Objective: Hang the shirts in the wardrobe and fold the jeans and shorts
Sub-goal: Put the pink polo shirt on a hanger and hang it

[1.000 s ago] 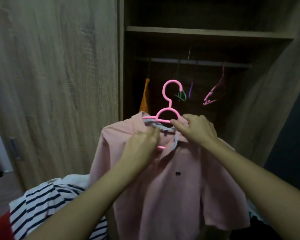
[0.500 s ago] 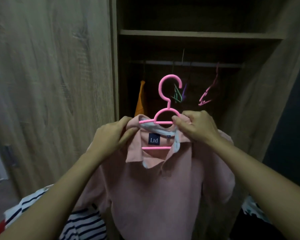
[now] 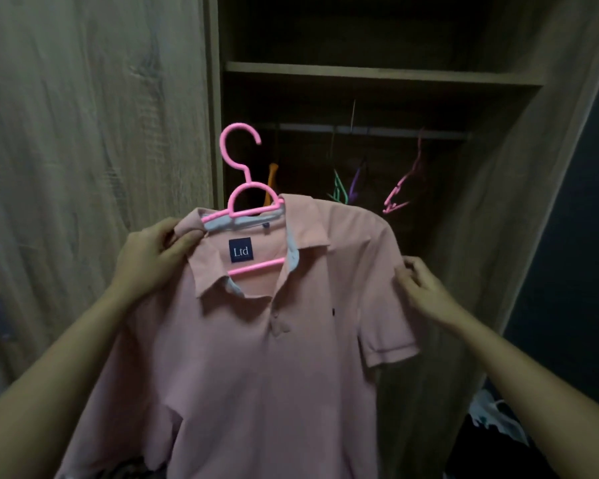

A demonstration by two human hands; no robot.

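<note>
**Head view: pink polo shirt held up on its hanger before the open wardrobe**

Head-camera coverage begins at the left with a closed wardrobe door [image 3: 94, 140] of pale wood grain. Just beside it, the left hand [image 3: 149, 259] is closed on the collar and shoulder of a pink polo shirt [image 3: 256, 357], thumb on top and fingers curled under the fabric. The shirt is carried on a pink hanger [image 3: 244, 188], whose hook stands free above the collar (a dark label marked "Ltd" is seen inside the neck). Behind the shirt, a rail [image 3: 370, 130] is seen inside the open wardrobe, with an orange garment [image 3: 272, 181] and green, purple and pink empty hangers [image 3: 400, 193] hung from it. At the right, the shirt's sleeve seam is pinched by the fingertips of the right hand [image 3: 421, 288].
</note>
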